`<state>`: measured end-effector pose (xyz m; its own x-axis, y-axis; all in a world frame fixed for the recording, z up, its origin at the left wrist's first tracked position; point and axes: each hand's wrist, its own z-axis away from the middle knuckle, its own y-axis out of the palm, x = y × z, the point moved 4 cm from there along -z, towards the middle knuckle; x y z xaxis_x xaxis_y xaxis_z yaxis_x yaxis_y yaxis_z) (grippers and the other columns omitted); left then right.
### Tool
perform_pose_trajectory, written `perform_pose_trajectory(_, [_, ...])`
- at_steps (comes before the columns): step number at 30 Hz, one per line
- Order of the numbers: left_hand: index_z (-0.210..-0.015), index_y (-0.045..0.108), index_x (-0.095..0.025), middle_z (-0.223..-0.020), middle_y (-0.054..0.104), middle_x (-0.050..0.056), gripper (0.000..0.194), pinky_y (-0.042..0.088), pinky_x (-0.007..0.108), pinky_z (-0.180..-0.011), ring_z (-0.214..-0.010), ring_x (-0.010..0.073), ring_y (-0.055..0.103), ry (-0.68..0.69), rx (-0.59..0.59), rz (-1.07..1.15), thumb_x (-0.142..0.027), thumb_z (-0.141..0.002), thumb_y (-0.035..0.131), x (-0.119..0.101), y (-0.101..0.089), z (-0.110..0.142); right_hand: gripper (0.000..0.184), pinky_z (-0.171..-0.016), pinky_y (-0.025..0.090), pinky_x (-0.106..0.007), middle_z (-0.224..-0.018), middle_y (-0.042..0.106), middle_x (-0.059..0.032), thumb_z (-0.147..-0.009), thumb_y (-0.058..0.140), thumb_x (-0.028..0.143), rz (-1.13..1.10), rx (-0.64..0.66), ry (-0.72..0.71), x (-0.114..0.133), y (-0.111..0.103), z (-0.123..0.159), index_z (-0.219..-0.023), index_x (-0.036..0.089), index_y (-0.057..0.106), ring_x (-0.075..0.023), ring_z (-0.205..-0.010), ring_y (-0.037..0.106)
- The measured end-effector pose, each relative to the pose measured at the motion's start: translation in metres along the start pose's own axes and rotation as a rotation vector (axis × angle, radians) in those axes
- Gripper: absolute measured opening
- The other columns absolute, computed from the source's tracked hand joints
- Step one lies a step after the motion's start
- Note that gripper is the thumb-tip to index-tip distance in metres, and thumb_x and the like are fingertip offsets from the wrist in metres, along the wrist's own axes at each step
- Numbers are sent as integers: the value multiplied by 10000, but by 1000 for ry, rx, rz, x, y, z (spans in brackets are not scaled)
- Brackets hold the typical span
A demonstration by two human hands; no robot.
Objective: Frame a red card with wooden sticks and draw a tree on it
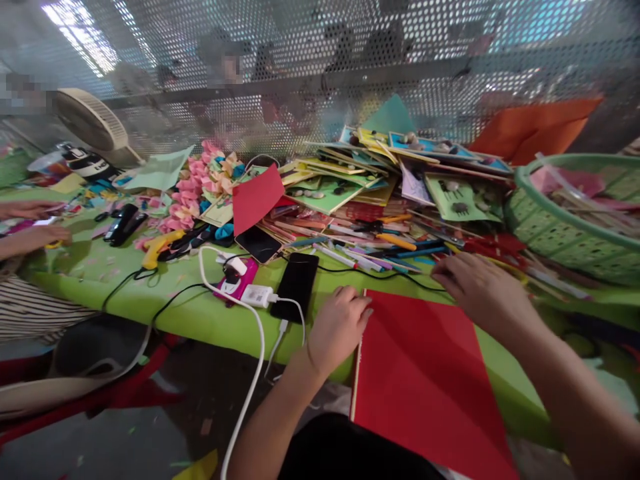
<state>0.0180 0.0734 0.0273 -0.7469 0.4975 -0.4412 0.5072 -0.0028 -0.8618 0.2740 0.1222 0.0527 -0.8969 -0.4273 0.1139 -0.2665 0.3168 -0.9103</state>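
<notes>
A large red sheet of card (425, 380) lies at the table's front edge and reaches over my lap. A pale strip shows along its left side. My left hand (340, 327) is closed at the card's upper left corner, fingers bent over the edge. Just past the upper right corner is my right hand (477, 293), its fingers loosely bent and pointing left, with nothing visible in them. Several pens and markers (370, 257) lie beyond the card. To the left of my left hand is a black phone (296, 283) with a white cable close by.
A pink power strip (237, 280) with chargers and trailing cables sits left. Behind it are a yellow glue gun (161, 248) and pink paper flowers (193, 183). Decorated cards (330, 190) pile up at the back. A green basket (575, 233) stands right. Another person's hands (37, 237) are far left.
</notes>
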Motion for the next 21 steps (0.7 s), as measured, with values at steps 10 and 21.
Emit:
perform_pose_trajectory(10, [-1187,749,-175,-1051,695,64,193,592,392,-952,-1037,240,681,-5,33,-1,-168,-1010,675,1,0,1,232,-814,504,-380,-1000,766,-105,-992,508,265,70,61,8,21,27,-63,-1046,223,730,-278,-969,693])
perform_pose_trajectory(21, [-1209,736,-221,-1045,723,44,238,582,378,-891,-998,231,704,69,-6,43,-128,-1016,634,8,-2,0,320,-676,510,-398,-964,778,-110,-952,589,520,175,-116,714,-64,-107,146,-1055,258,743,-259,-689,682])
